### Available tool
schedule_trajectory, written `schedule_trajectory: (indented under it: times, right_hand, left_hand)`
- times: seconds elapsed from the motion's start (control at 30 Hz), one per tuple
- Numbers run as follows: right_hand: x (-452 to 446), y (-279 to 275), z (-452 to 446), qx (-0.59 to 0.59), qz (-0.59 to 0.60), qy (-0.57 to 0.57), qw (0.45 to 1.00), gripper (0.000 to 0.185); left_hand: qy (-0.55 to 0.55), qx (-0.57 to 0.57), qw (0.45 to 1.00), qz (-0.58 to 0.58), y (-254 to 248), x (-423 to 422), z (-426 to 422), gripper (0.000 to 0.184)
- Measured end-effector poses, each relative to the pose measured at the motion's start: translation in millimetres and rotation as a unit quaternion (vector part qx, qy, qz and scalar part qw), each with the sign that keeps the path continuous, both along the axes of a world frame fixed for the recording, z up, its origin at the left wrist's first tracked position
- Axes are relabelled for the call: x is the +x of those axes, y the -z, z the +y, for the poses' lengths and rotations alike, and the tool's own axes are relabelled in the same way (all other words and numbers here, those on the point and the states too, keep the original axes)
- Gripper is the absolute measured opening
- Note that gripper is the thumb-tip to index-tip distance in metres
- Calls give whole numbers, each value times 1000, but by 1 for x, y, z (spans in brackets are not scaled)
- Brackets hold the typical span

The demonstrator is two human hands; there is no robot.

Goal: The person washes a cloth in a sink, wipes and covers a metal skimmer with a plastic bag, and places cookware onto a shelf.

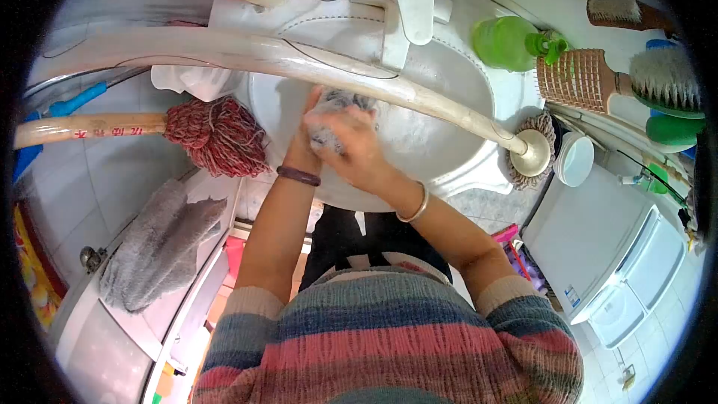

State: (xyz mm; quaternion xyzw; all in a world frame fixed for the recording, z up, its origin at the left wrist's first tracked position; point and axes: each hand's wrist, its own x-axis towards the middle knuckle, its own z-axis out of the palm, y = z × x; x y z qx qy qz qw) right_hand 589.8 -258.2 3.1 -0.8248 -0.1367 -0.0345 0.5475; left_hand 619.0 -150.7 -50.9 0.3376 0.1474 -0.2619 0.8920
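Observation:
Over the white washbasin [479,97], a bunched grey cloth [327,137] with pale suds on it is squeezed between my two hands. My left hand [308,121] closes on its left side, partly covered by the cloth and the other hand. Across its front lies my right hand [353,144], fingers curled over and pressing into it. Whitish foam shows in the basin to the right of the hands. A white tap [411,11] stands at the basin's far rim.
A long pole [419,93] with a round mop head [540,151] crosses above the basin. On the left hangs a red string mop [217,137]. Bottles, including a green pump bottle [505,43], line the rim. Brushes hang right, above a white washing machine [587,232].

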Motion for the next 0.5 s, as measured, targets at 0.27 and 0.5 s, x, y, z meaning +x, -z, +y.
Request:
schedule_trajectory:
  times: [0.27, 0.5]
  right_hand:
    - [20, 100, 16, -94, -37, 154, 983, 29]
    - [33, 113, -75, 59, 189, 105, 975, 22]
  left_hand:
    - [-49, 71, 990, 114, 23, -2, -6, 40]
    - [34, 410, 911, 2, -22, 22, 6, 38]
